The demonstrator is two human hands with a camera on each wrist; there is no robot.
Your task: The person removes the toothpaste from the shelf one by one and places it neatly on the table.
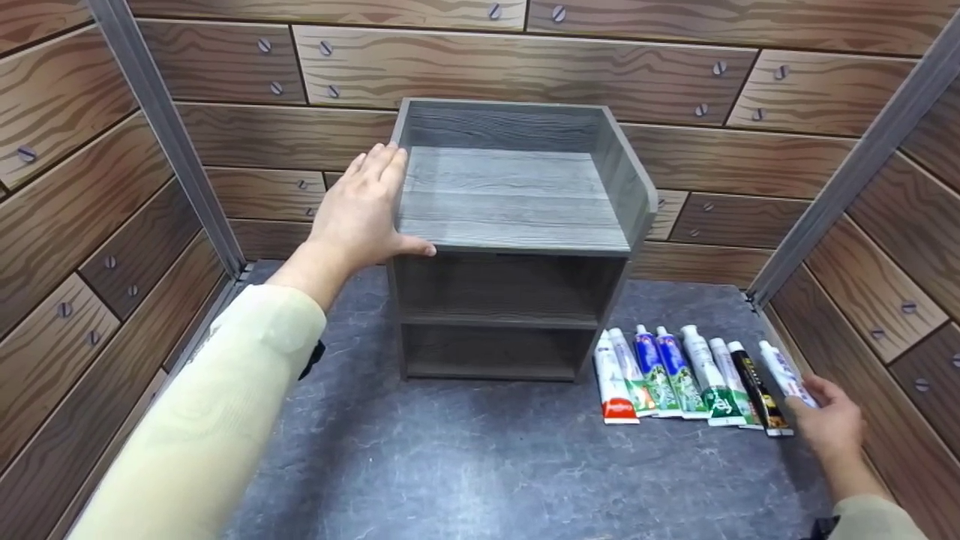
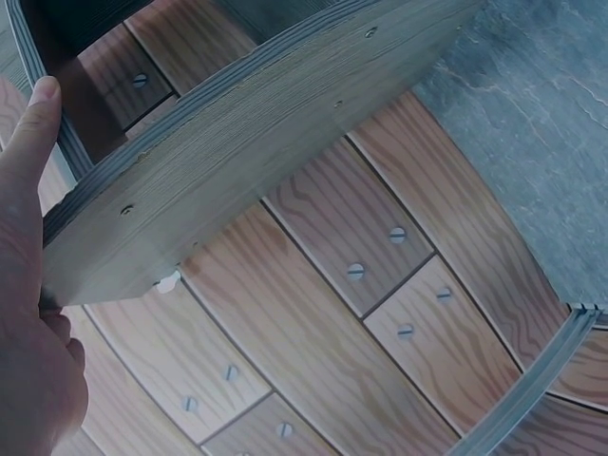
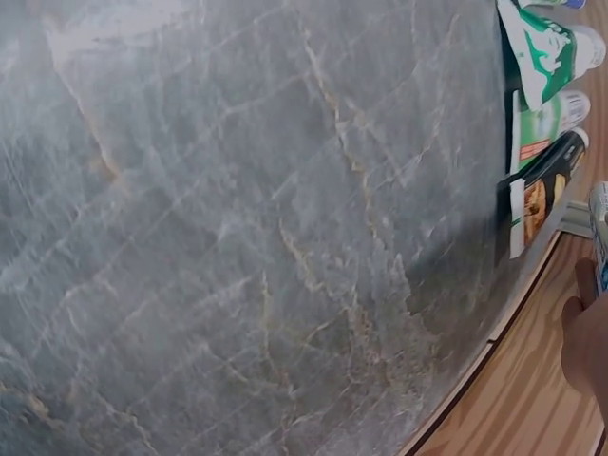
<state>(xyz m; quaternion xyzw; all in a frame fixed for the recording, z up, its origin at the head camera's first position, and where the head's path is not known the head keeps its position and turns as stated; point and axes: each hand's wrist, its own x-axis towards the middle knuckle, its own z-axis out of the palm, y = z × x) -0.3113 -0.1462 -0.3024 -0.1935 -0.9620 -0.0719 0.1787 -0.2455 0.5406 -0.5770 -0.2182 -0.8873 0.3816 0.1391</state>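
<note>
A small grey wooden shelf unit (image 1: 517, 195) stands upright on the floor. My left hand (image 1: 364, 206) grips its raised left side panel (image 2: 228, 161) near the top, the thumb reaching over the front edge. At the right, my right hand (image 1: 832, 420) pinches the lower end of a white and blue toothpaste tube (image 1: 781, 369). Left of it lies a row of several tubes, among them a black toothpaste tube (image 1: 761, 390) closest to that hand, a white and green one (image 1: 709, 375) and a white and red one (image 1: 615, 382). In the right wrist view only part of the right hand (image 3: 589, 342) shows.
The shelf unit has a walled top and two open compartments (image 1: 495, 289) below. Wood-patterned walls (image 1: 525, 67) enclose the back and both sides, with grey metal posts (image 1: 169, 135) at the corners. A grey marbled floor (image 1: 465, 457) stretches in front.
</note>
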